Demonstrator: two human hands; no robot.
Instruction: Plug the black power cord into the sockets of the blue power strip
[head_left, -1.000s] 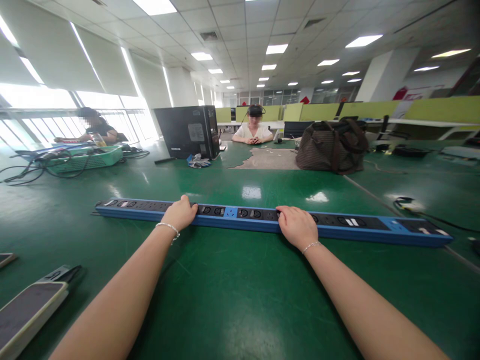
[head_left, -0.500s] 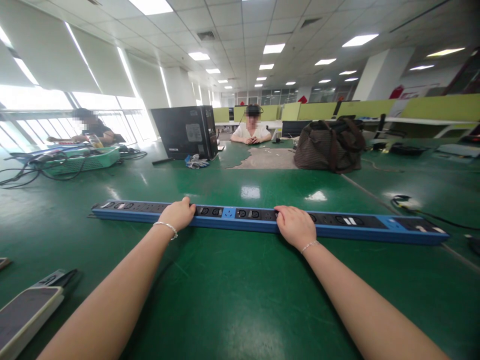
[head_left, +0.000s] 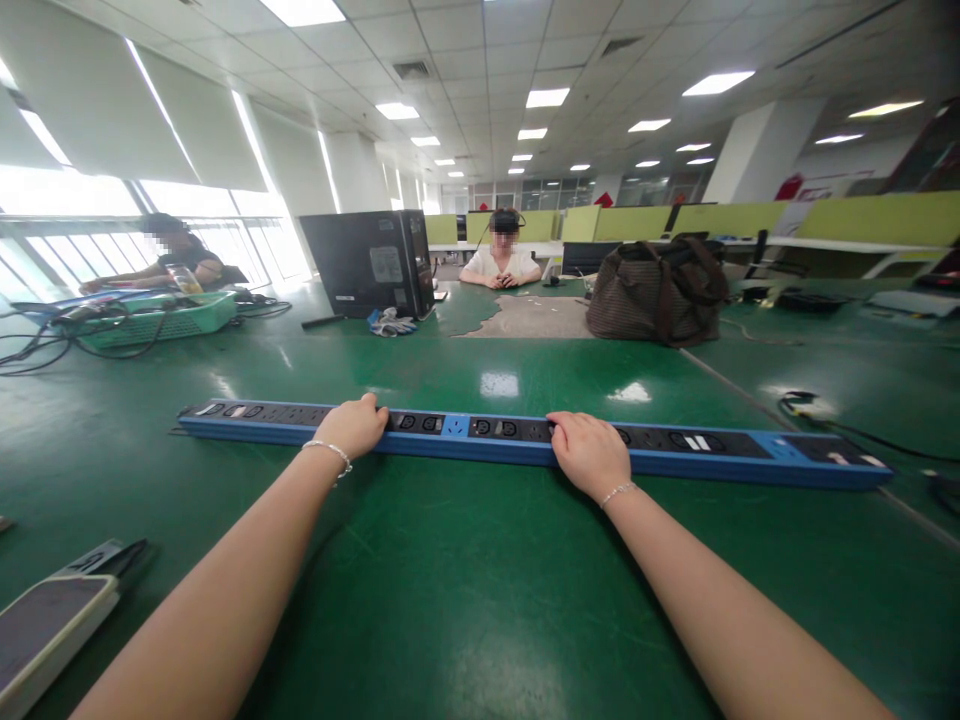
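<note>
A long blue power strip [head_left: 456,427] with black socket panels lies across the green table [head_left: 450,600]. My left hand [head_left: 358,427] is wrapped over it left of the blue middle socket, with the thumb side at its far edge. To the right of that socket, my right hand [head_left: 590,450] grips the strip, fingers folded over the top. Both hands hide the sockets beneath them. Each wrist wears a thin bracelet.
At the lower left lies a device with a pale frame [head_left: 56,625]. Farther back are a green basket [head_left: 161,325] with cables, a black computer case [head_left: 367,265], gloves [head_left: 391,322] and a brown bag [head_left: 652,290]. Two people sit beyond; black cables lie at the right.
The view has shifted very slightly, moving everything a little to the left. Both hands keep their places on the strip. The person at the far left has stretched an arm outward.
</note>
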